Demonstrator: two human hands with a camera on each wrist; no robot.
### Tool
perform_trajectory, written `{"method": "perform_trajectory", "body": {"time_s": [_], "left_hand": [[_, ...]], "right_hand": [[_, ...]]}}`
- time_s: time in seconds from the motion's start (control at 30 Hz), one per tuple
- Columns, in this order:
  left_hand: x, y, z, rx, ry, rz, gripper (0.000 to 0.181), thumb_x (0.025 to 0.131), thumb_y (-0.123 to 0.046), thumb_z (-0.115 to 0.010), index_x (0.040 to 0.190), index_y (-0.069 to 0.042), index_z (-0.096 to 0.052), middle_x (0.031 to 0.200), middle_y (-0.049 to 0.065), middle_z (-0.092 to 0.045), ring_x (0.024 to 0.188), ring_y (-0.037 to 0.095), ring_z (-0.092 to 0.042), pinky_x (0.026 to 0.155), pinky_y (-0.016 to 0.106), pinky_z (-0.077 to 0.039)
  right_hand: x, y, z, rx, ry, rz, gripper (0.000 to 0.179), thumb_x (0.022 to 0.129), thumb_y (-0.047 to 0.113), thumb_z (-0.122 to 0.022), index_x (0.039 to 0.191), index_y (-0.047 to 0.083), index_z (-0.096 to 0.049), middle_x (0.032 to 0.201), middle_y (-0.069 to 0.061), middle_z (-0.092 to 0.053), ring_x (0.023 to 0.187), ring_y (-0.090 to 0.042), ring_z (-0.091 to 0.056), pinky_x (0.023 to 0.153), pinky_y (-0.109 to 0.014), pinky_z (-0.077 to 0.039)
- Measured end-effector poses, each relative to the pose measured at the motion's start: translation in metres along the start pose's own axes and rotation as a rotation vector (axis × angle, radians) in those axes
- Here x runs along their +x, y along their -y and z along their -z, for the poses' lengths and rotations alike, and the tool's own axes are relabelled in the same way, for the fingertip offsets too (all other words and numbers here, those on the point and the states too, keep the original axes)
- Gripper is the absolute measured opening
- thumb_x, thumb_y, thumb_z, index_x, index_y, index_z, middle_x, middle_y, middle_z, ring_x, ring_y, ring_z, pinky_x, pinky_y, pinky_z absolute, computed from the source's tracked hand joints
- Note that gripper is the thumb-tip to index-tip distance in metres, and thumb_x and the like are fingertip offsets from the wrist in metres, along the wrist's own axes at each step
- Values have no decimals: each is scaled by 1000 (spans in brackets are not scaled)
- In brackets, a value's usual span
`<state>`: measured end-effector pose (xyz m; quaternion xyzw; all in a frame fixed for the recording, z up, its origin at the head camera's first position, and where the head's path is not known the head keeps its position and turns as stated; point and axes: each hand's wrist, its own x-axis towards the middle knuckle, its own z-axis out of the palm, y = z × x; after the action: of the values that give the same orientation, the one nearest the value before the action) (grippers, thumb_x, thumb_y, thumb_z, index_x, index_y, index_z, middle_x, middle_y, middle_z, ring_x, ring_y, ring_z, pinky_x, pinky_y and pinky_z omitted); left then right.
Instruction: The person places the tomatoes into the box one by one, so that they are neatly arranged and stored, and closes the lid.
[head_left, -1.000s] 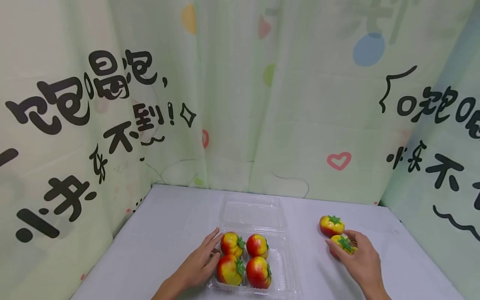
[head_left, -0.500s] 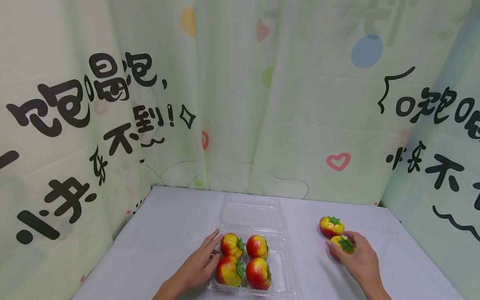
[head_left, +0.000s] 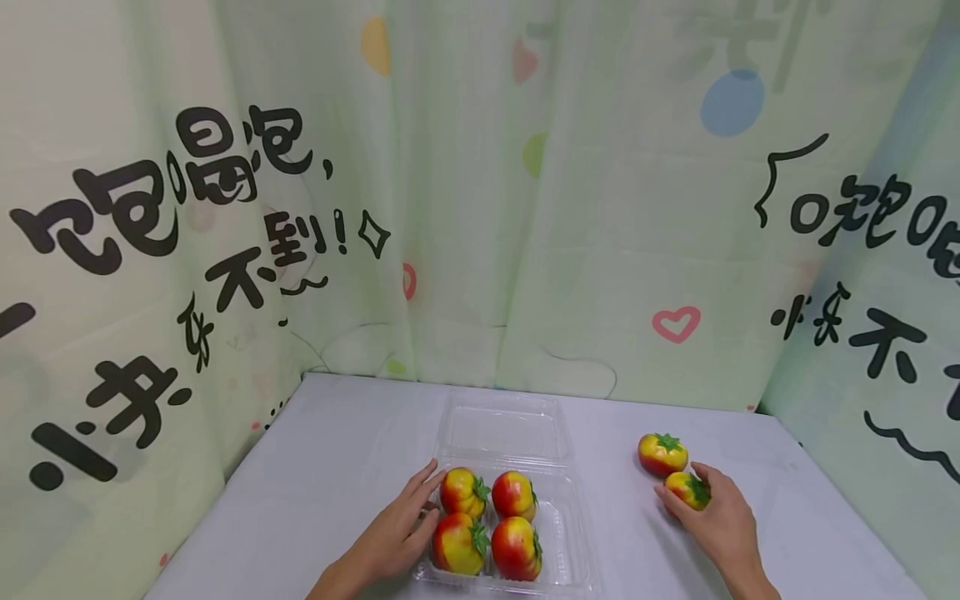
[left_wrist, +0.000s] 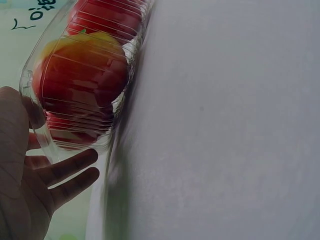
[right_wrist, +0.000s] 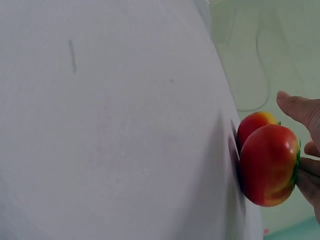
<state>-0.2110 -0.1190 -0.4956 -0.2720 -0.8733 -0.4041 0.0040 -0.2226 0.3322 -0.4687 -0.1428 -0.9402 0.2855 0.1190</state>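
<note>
Four-sided and clear, a plastic clamshell box lies with its lid folded back, holding several red-and-yellow persimmons with green leaves. My left hand rests along the box's left side, fingers mostly extended; the left wrist view shows the hand beside the rim. At the right, my right hand curves loosely around a tilted persimmon. In the right wrist view its thumb stands apart from that persimmon, while other fingers touch its leafy side.
Another persimmon sits just behind the one at my right hand. Both stand on a white-covered table. Printed curtains enclose the table's back and sides.
The persimmon at my right hand has tilted, its leafy top turning toward the right. The right hand has shifted slightly right. My left hand stays beside the box.
</note>
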Motion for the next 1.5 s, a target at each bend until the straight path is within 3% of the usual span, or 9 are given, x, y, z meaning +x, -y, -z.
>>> {"method": "perform_trajectory", "body": {"time_s": [0.47, 0.73, 1.5], "left_hand": [[0, -1, 0, 8, -15, -8, 54, 108, -22, -48, 158, -4, -36, 165, 20, -28, 113, 19, -66, 101, 49, -53], [0, 1, -1, 15, -25, -21, 53, 108, -20, -48, 157, -4, -36, 165, 20, -28, 112, 17, -66, 103, 51, -52], [0, 3, -2, 10, -13, -11, 53, 108, -22, -47, 158, -7, -37, 165, 18, -28, 111, 12, -65, 101, 49, -53]], "right_hand": [[4, -13, -2, -50, 3, -3, 85, 84, 33, -84, 140, -16, -42, 131, -41, -44, 120, -54, -42, 106, -69, -41], [6, -15, -3, -40, 20, -24, 77, 84, 17, -83, 140, -15, -42, 133, -41, -40, 122, -55, -39, 106, -70, -40], [-1, -8, -4, -8, -1, -34, 74, 83, 12, -83, 139, -15, -43, 133, -40, -42, 123, -55, -40, 104, -69, -41]]}}
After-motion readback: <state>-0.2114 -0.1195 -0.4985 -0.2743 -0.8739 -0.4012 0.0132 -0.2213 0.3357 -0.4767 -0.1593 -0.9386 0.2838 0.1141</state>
